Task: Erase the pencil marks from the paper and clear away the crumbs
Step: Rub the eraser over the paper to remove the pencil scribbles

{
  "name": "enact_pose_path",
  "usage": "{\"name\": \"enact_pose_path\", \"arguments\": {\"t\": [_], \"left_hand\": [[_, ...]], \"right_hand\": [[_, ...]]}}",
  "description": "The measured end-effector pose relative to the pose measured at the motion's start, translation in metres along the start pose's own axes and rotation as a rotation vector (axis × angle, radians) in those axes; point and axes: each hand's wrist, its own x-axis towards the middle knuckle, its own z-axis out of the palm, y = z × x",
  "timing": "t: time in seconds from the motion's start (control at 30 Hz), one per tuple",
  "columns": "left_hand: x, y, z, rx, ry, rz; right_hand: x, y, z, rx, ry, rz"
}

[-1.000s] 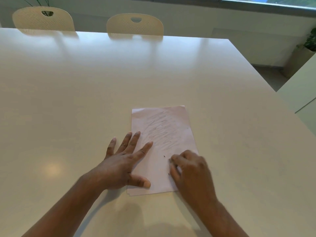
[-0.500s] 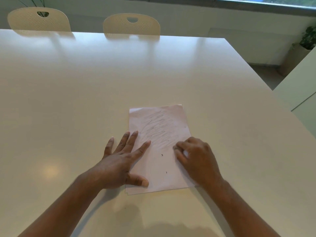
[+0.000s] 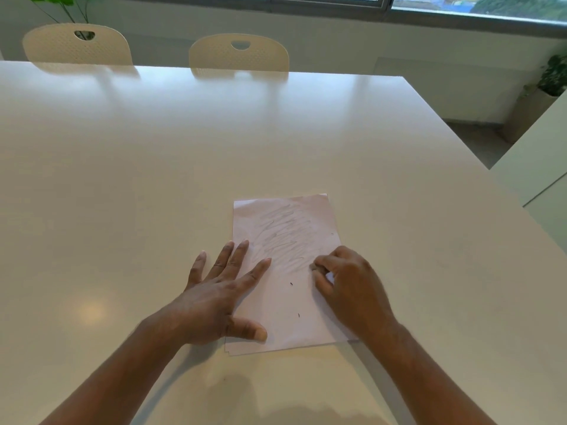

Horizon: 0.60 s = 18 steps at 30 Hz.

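Pinned the paper [image 3: 285, 305] at its left edge with the flat, spread left hand [image 3: 214, 299]; pinched a white eraser [image 3: 330, 277] in the curled right hand [image 3: 352, 283], beside the pencil marks [image 3: 285, 234].

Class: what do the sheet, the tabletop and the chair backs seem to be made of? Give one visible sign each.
Sheet: thin matte paper; it creases and takes pencil marks. Tabletop: smooth, glossy, perhaps laminate or stone; it shows clear reflections. Chair backs: probably moulded plastic, with dotted perforations.
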Motion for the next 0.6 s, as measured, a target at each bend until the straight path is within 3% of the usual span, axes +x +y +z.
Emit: {"name": "enact_pose_path", "arguments": {"t": [0.13, 0.4, 0.6], "left_hand": [[-0.001, 0.001, 0.0, -0.015, 0.015, 0.006], [0.008, -0.017, -0.016, -0.201, 0.179, -0.095], [0.014, -0.033, -0.023, -0.103, 0.058, -0.042]], "right_hand": [[-0.005, -0.009, 0.013, 0.147, -0.001, -0.001], [-0.002, -0.002, 0.014, 0.149, -0.053, -0.042], [0.006, -0.01, 0.012, 0.165, -0.094, -0.032]]}}
